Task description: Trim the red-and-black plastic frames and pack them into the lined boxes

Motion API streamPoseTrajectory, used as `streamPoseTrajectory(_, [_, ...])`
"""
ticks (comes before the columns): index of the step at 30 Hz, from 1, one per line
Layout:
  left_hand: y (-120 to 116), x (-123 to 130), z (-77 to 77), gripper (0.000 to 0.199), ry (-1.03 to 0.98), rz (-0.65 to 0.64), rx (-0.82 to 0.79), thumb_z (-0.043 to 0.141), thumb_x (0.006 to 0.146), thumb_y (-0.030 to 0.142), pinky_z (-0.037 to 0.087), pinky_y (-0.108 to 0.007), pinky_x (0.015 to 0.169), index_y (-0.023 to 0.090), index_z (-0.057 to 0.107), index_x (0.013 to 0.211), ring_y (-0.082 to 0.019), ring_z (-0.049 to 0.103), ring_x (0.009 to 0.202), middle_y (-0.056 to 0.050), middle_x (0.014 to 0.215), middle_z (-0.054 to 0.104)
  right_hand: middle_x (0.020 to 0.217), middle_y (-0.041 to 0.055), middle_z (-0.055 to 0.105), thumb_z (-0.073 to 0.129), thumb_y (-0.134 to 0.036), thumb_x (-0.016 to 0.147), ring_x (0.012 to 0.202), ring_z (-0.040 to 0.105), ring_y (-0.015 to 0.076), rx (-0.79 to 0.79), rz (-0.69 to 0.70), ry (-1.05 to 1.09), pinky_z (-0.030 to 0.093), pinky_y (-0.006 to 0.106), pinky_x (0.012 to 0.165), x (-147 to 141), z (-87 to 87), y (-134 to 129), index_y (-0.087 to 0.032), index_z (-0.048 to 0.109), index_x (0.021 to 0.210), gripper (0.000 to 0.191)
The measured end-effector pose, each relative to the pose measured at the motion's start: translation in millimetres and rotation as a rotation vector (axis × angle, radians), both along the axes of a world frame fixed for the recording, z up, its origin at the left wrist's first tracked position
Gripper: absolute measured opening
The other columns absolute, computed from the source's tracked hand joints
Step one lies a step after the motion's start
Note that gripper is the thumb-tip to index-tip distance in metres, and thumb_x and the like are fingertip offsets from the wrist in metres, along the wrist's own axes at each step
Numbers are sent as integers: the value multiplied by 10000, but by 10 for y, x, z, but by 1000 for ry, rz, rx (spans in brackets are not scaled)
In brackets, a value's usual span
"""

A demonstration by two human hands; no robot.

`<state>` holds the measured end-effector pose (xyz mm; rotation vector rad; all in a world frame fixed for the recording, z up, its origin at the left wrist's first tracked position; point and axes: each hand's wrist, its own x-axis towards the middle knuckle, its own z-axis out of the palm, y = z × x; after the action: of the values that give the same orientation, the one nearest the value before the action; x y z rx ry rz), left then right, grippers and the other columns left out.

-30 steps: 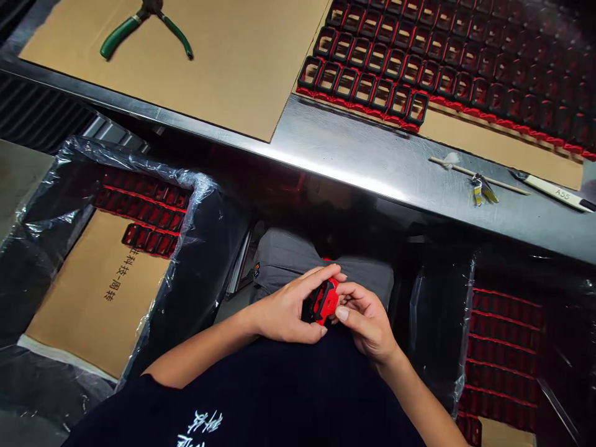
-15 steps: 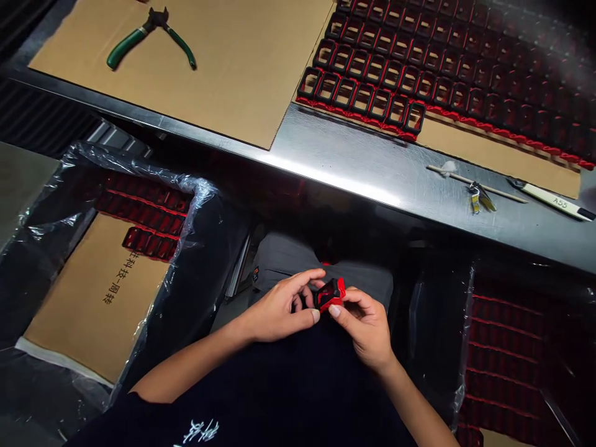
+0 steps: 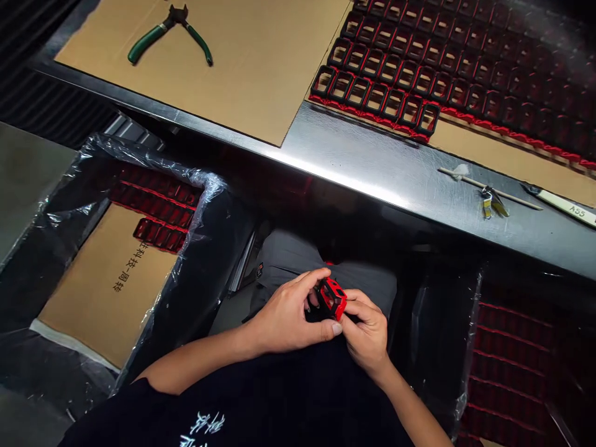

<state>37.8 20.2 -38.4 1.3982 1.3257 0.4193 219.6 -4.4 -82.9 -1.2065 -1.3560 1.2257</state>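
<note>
Over my lap, a small red-and-black plastic frame (image 3: 333, 298) is held between both hands. My left hand (image 3: 295, 313) grips it from the left, thumb along the near side and fingers curled behind. My right hand (image 3: 367, 326) pinches its right end with closed fingers. The frame sits tilted, its red side turned up and an opening showing through it. Parts of the frame and some fingertips are hidden behind the hands.
Rows of similar frames (image 3: 393, 102) stand on the metal table (image 3: 354, 167). Green-handled pliers (image 3: 172, 34) lie on cardboard (image 3: 242, 81). A stick (image 3: 503, 191) and a white-handled knife (image 3: 565, 203) lie at right. Plastic-lined bins with frames stand left (image 3: 170, 298) and right (image 3: 468, 347).
The frame has been turned in my hands, so more of its red side shows. My left thumb has moved right along it. The whole view has shifted slightly.
</note>
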Motion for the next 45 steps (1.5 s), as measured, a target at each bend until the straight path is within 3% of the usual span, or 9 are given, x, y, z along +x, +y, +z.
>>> streamPoseTrajectory(3, [-14,26,-19,756,-32,8,50,766,725,404,617,-390,814,183,500,1399,-225,676,905,-104,1194,667,885,50,786,723,-127,824,773,738,212,21,-1,-50,624,354,705,10,-11,-8,-295,832,848,202])
streamPoseTrajectory(9, [-70,39,-83,730,-89,-7,250,714,748,248,549,-446,1072,183,464,1432,-283,621,1234,-134,1343,607,1015,59,784,736,-134,836,902,757,233,58,-53,-53,641,389,793,-1,-3,-5,-329,832,904,227])
streamPoseTrajectory(20, [-119,9,-199,793,-121,-80,501,624,785,86,553,-449,1079,259,352,1510,-272,583,1295,-142,1400,530,1030,40,788,665,-68,851,943,752,210,64,-54,-56,621,385,873,-16,42,23,-322,815,964,315])
streamPoseTrajectory(26, [-111,1,-218,835,-67,-125,553,604,785,61,548,-463,1079,259,307,1540,-284,569,1312,-149,1411,535,988,58,779,632,-151,902,969,728,222,-70,-115,0,595,408,907,35,86,33,-275,797,926,207])
streamPoseTrajectory(30, [-108,11,-228,818,-61,-114,537,612,785,82,552,-469,1074,234,317,1532,-285,579,1298,-153,1398,562,956,57,745,672,-300,922,818,700,193,-225,-106,145,598,318,699,45,102,-9,-255,776,938,114])
streamPoseTrajectory(33, [-119,15,-233,828,-47,-117,518,630,775,101,539,-488,1091,232,312,1529,-296,581,1310,-149,1409,580,807,26,705,690,-414,919,590,611,131,-394,-47,304,531,250,528,30,114,-29,-236,744,1030,216])
streamPoseTrajectory(36, [-145,9,-241,888,-16,-135,499,648,768,118,514,-510,1119,233,250,1554,-310,571,1342,-151,1445,579,683,-4,649,709,-483,894,529,573,121,-504,6,416,493,227,477,14,137,-12,-216,718,1063,316])
streamPoseTrajectory(45, [-175,-16,-302,1047,7,-167,579,659,771,119,519,-539,1096,237,46,1612,-326,594,1326,-172,1444,591,661,-21,640,770,-482,845,492,536,95,-584,-6,470,464,207,457,-4,142,8,-213,713,974,304])
